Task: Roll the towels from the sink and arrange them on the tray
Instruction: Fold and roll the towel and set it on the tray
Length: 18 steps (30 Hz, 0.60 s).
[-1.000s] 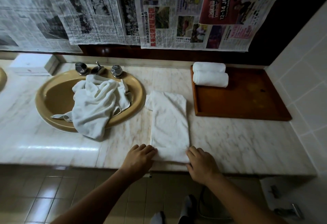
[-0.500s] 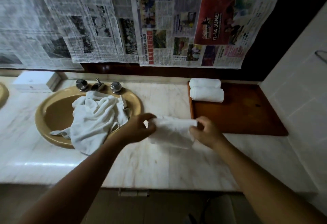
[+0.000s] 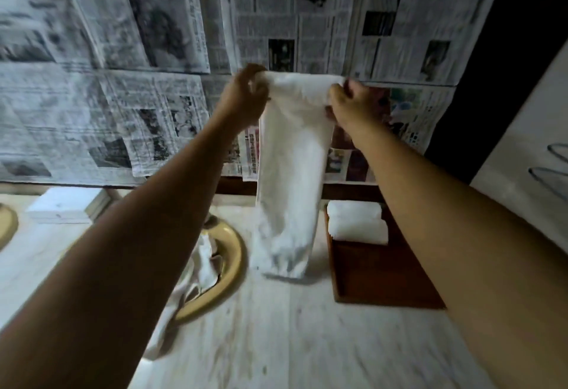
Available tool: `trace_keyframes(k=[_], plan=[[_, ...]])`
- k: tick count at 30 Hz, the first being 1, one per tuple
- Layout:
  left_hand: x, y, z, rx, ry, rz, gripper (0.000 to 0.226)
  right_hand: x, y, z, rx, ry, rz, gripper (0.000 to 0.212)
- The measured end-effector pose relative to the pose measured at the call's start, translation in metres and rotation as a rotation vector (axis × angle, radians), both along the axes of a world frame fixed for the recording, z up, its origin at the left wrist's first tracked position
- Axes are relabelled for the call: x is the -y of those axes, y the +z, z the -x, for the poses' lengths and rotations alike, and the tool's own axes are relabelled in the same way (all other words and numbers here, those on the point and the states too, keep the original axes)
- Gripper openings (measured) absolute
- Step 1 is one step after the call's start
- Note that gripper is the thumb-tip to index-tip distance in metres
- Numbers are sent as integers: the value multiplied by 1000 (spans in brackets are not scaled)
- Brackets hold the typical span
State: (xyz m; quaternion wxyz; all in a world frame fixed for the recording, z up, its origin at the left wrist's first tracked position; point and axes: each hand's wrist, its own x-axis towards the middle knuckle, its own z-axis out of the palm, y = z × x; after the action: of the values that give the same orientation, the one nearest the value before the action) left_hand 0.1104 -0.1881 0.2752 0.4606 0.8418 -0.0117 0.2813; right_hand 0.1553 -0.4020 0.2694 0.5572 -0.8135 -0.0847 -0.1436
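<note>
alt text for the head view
Left hand and right hand hold a folded white towel by its top corners over a marble counter. Two rolled white towels sit on a brown wooden tray; a crumpled white towel lies in the tan sink.

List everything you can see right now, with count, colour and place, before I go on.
held towel: one, white, hanging lengthwise above the counter between sink and tray
rolled towels: two, white, far left corner of the tray
crumpled towel: one, white, in the sink, spilling over its near rim
tray: one, dark brown wood, on the counter at right
sink: one, beige, left of centre, partly behind the left arm
counter: one, pale marble
newspaper sheets: many, mostly grey, covering the back wall
box: one, white, on the counter behind the sink at left
left hand: grips the held towel's top left corner
right hand: grips its top right corner
</note>
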Motion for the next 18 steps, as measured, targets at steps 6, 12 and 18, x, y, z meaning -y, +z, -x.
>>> trace_keyframes(k=[6,12,18], plan=[[-11,51,2,203,-37,-111,27,7,39,0,224,3,-39,44],[-3,-31,50,113,-162,-134,34,37,-46,53,221,93,72,22],[16,-204,147,-42,-241,-111,37,74,-225,159,-39,182,93,17]])
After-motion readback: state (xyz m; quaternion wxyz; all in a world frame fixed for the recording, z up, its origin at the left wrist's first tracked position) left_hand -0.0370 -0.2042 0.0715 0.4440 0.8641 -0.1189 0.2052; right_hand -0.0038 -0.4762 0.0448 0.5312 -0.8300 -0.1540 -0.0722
